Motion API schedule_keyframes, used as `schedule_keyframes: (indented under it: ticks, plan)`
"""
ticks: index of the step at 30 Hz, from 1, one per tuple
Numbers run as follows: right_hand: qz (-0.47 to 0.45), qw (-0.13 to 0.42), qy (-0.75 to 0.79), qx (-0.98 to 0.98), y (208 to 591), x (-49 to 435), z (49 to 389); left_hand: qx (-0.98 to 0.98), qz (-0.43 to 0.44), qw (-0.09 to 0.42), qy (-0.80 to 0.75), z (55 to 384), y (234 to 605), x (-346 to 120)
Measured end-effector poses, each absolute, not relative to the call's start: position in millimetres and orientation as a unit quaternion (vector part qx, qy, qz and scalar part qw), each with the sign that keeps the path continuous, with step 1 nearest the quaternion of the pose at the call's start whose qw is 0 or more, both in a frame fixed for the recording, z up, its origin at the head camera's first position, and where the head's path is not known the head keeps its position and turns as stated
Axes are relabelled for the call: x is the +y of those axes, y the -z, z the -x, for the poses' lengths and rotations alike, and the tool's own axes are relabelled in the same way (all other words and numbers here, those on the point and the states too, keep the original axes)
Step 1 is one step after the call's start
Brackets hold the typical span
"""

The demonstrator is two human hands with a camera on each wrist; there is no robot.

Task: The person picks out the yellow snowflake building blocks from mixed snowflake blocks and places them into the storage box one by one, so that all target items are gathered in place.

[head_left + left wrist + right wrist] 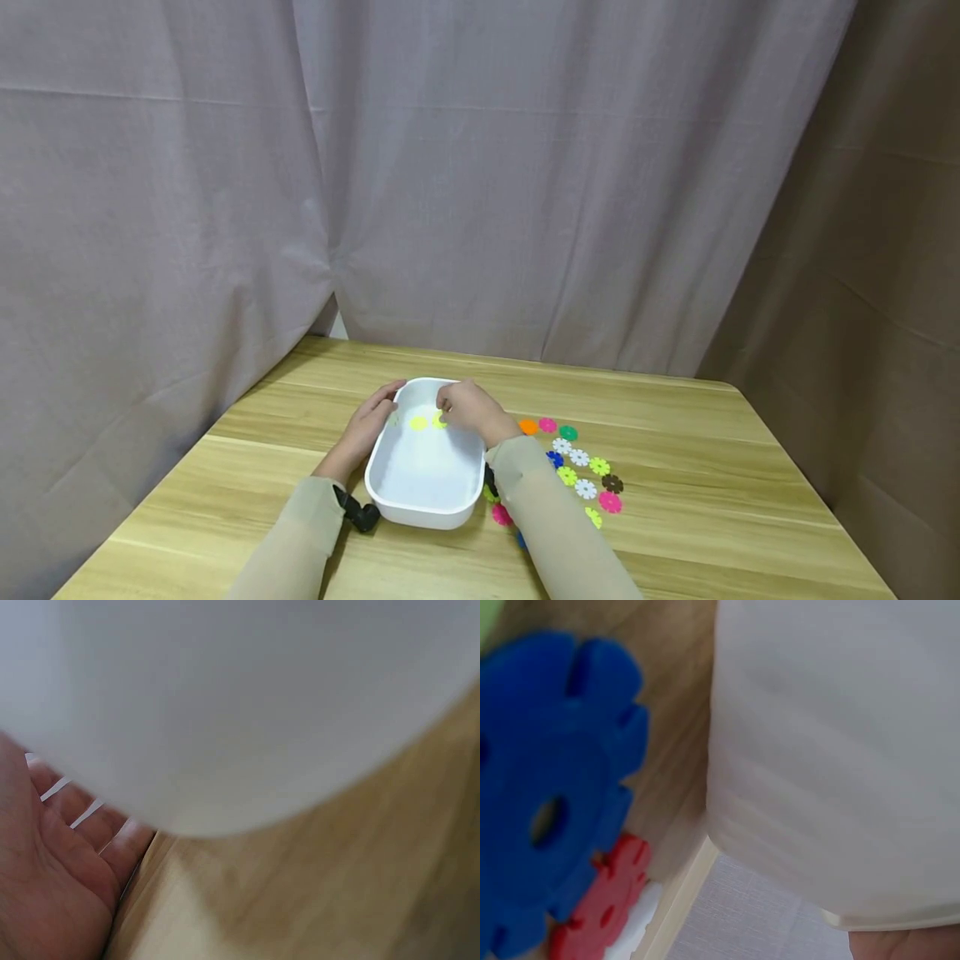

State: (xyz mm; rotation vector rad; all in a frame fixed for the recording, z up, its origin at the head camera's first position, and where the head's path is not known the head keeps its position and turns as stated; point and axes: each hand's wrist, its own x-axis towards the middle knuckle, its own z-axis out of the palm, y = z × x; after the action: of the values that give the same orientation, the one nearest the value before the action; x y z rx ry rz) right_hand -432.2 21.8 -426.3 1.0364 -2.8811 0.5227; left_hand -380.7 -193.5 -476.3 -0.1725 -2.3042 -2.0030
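A curtained-off booth, wider setting unclear: grey drapes [480, 183] on three sides of a wood-grain table [712, 483].

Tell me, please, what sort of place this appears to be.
Probably a curtained-off tabletop workspace: grey cloth hangs behind and beside a wooden table, which has colourful notched discs spread on it.

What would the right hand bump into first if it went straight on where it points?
Most likely the yellow disc just by its fingers, inside the white tub. The right hand may even be touching it; depth is hard to judge.
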Motion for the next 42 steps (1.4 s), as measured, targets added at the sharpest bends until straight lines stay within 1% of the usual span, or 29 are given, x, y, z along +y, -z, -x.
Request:
schedule_keyframes:
  ticks: [11, 17, 25, 35, 38, 42]
  plan:
    - [-0.344, 0.027, -0.172, -0.923, 423, 23, 427, -0.741, 0.076, 0.04, 0.666, 383, 479, -193]
    - [-0.355, 0.04, -0.169, -0.919, 423, 24, 427, -0.745, 0.064, 0.041, 0.663, 381, 478, -192]
    - [-0.371, 0.049, -0.221, -0.9, 429, 27, 432, -0.751, 0.064, 0.045, 0.655, 383, 478, -191]
    - [-0.388, 0.06, -0.246, -0.886, 428, 29, 430, -0.749, 0.057, 0.044, 0.659, 384, 477, -192]
    - [-0.389, 0.051, -0.261, -0.882, 428, 30, 430, -0.75, 0.055, 0.044, 0.658, 382, 476, -191]
    - [-0.391, 0.025, -0.313, -0.865, 427, 33, 430, -0.755, 0.054, 0.05, 0.652, 380, 476, -191]
